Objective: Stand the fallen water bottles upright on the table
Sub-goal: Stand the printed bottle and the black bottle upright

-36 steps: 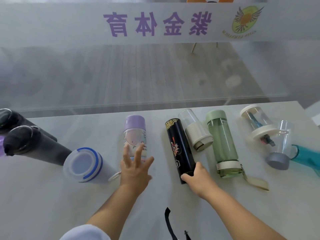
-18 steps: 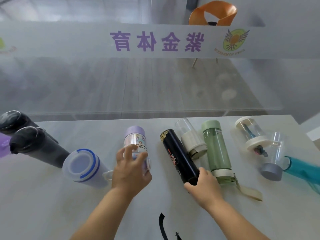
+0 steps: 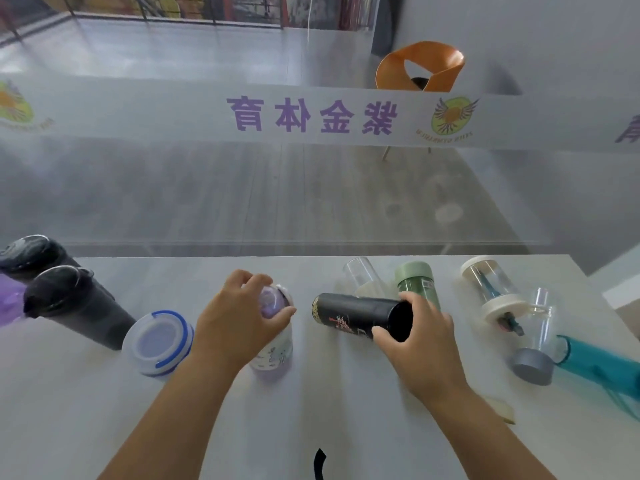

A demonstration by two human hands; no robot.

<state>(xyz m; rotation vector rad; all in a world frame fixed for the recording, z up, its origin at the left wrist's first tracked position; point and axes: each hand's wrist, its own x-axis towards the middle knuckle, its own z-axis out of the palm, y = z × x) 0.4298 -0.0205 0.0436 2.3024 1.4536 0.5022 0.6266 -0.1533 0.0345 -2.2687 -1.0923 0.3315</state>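
Observation:
My left hand (image 3: 239, 317) grips the purple-capped bottle (image 3: 273, 341) by its top; the bottle stands nearly upright on the white table (image 3: 346, 410). My right hand (image 3: 415, 344) holds the black printed bottle (image 3: 353, 315) at its base end, lifted and roughly level, its top pointing left. Behind my right hand lie a clear bottle with a cream lid (image 3: 362, 277) and a green bottle (image 3: 415, 280). Further right lie a clear bottle with cream ends (image 3: 491, 289), a clear bottle with a grey cap (image 3: 536, 344) and a teal bottle (image 3: 602, 367).
At the left stand two dark grey bottles (image 3: 72, 306) and a white bottle with a blue-ringed lid (image 3: 157, 342); a purple thing (image 3: 8, 306) shows at the left edge. A glass partition with purple lettering (image 3: 311, 114) runs behind the table. An orange chair (image 3: 420, 67) sits beyond it.
My left hand closed on the purple bottle and tipped it up from lying to nearly upright. My right hand lifted the black bottle's base end and swung it to the right.

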